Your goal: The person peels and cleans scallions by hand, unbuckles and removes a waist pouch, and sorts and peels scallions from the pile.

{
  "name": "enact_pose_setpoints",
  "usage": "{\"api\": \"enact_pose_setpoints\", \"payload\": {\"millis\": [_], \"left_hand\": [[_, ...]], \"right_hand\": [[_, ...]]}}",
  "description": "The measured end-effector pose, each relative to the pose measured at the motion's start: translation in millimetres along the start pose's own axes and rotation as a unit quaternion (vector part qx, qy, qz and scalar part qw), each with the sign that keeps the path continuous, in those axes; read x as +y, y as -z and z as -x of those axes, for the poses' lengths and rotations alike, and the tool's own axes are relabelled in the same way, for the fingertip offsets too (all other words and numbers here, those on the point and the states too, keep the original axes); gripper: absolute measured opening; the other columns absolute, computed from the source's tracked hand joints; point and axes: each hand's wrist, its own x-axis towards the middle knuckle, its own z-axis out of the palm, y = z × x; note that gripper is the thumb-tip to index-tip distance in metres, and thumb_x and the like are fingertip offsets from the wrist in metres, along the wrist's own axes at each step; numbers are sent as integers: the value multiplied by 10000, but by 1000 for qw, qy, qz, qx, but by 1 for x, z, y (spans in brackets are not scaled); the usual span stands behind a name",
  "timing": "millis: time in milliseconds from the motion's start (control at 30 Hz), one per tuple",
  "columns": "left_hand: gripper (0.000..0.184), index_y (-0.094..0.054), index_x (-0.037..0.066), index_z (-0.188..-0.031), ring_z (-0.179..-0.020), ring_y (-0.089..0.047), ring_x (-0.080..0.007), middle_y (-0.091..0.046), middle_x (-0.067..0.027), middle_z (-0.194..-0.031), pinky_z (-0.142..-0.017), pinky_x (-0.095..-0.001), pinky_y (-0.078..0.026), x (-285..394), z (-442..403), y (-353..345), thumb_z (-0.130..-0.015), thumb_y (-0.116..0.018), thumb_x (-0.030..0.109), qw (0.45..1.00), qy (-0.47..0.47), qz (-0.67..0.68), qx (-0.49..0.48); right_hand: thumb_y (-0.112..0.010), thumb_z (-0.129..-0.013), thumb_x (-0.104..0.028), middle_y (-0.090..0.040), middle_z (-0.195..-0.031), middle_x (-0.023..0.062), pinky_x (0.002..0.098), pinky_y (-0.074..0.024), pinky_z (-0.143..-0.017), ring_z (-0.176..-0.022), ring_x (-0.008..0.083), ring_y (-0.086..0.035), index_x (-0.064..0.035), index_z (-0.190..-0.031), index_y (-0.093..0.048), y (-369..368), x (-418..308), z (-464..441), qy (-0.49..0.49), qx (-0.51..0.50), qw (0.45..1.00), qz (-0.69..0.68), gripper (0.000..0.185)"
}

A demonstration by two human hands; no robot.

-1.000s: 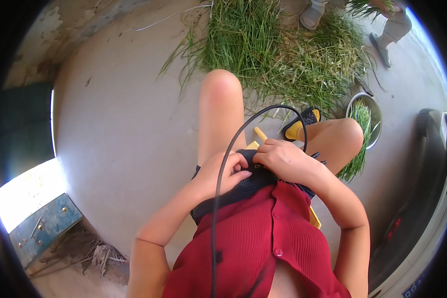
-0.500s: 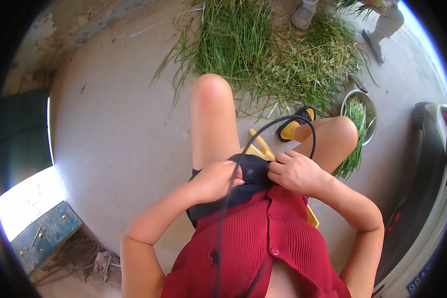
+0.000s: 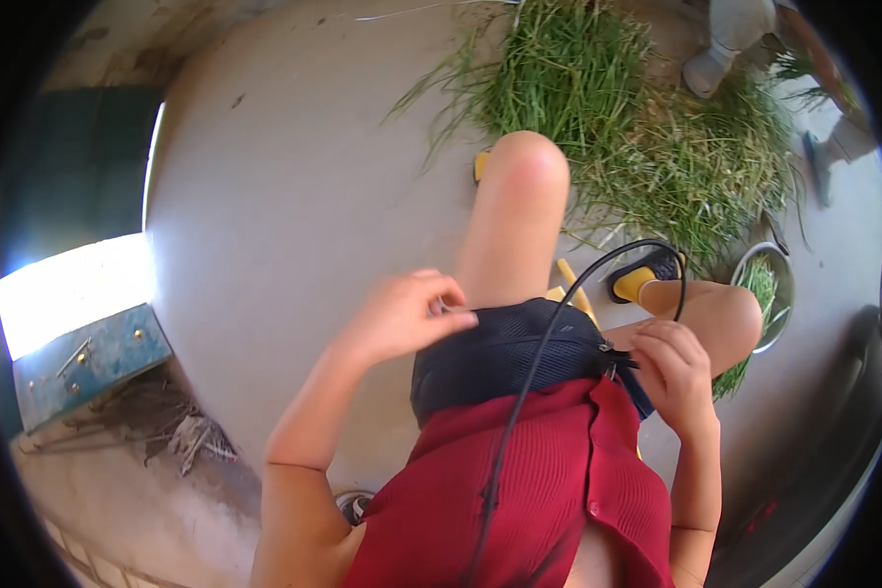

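Note:
A dark mesh waist bag (image 3: 519,343) lies across my lap, over the red ribbed top (image 3: 500,451). My left hand (image 3: 412,316) is raised at the bag's left end, its fingers curled and thumb stretched out, with a gap between them and nothing seen inside. At the bag's right end, by the zipper end (image 3: 608,346), my right hand (image 3: 671,363) has bent fingers; whatever lies under the fingertips is hidden. A black cable (image 3: 549,338) loops from the right over the bag and down my top.
Piled green grass (image 3: 568,78) covers the floor ahead. A metal basin (image 3: 779,294) with cut grass stands right of my knee. Another person's legs (image 3: 740,24) are at the upper right. Yellow stool parts (image 3: 576,289) show between my legs. A blue door (image 3: 93,363) is at left.
My hands have moved apart, the left one off the bag to the left, the right one to its right end. The view has shifted, so the grass and basin appear further right.

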Motion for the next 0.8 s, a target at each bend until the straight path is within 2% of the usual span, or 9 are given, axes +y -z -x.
{"api": "enact_pose_setpoints", "payload": {"millis": [67, 100, 133, 300, 400, 500, 567, 733, 800], "left_hand": [[337, -611, 42, -971, -755, -577, -192, -600, -63, -887, -670, -319, -469, -16, 7, -15, -767, -713, 290, 995, -35, -68, -71], [400, -604, 53, -962, -816, -595, -248, -609, -73, -908, -689, -379, -475, -17, 10, -19, -715, -751, 331, 991, -26, -76, -103], [405, -597, 46, -944, -817, -594, -258, -605, -82, -898, -695, -380, -476, -15, 11, -22, -703, -758, 329, 989, -24, -105, -97], [406, -544, 25, -834, -814, -583, -306, -577, -113, -836, -695, -387, -472, 1, 12, -36, -657, -777, 306, 972, -18, -223, -69], [400, -547, 20, -814, -810, -584, -328, -580, -131, -827, -686, -413, -468, 0, 11, -37, -686, -747, 342, 969, -45, -231, -69], [417, -568, 0, -829, -832, -590, -360, -590, -167, -820, -704, -435, -476, 6, 6, -25, -736, -701, 384, 976, -57, -186, -94], [416, -573, 7, -820, -815, -588, -368, -590, -175, -810, -695, -436, -473, 13, -2, -31, -756, -678, 405, 974, -108, -181, -88], [383, -567, 50, -763, -728, -594, -365, -619, -151, -766, -617, -449, -469, 47, -20, -27, -770, -659, 423, 966, -148, -190, -92], [370, -557, 57, -725, -702, -595, -352, -612, -135, -713, -592, -439, -465, 36, -30, -34, -787, -637, 413, 953, -172, -228, -100]], "right_hand": [[-728, -653, -55, -613, -1014, 135, 395, -490, -813, -940, 314, -593, -9, -970, -611, -13, -12, -8, -2, -64, 997, -44, 341], [-735, -657, -86, -597, -1082, 150, 392, -480, -850, -984, 322, -579, -15, -1034, -605, -19, -17, -12, -10, -111, 991, -75, 405], [-738, -660, -110, -583, -1110, 154, 387, -471, -872, -1009, 323, -569, -21, -1080, -595, -24, -21, -16, -25, -154, 983, -95, 452], [-719, -671, -98, -606, -1048, 146, 381, -474, -863, -994, 324, -570, -22, -1082, -592, -40, -13, -15, 41, -173, 983, -40, 436], [-687, -716, -118, -615, -1001, 144, 393, -476, -843, -941, 312, -584, -19, -1097, -579, -41, -12, -12, 16, -140, 989, -48, 409], [-700, -700, -94, -607, -938, 137, 380, -485, -774, -882, 311, -577, -22, -1059, -594, -38, -13, -4, -82, -133, 987, -21, 381], [-663, -761, -169, -592, -893, 129, 375, -477, -757, -837, 303, -572, -39, -1048, -595, -40, -1, 4, -18, -96, 995, -24, 323], [-609, -765, -149, -560, -810, 98, 361, -482, -727, -819, 276, -559, -37, -790, -571, -48, 3, 2, -13, -98, 995, 3, 121], [-593, -767, -137, -558, -808, 85, 350, -483, -718, -828, 261, -547, -46, -786, -573, -48, 5, 0, -16, -101, 995, 7, 96]]}}
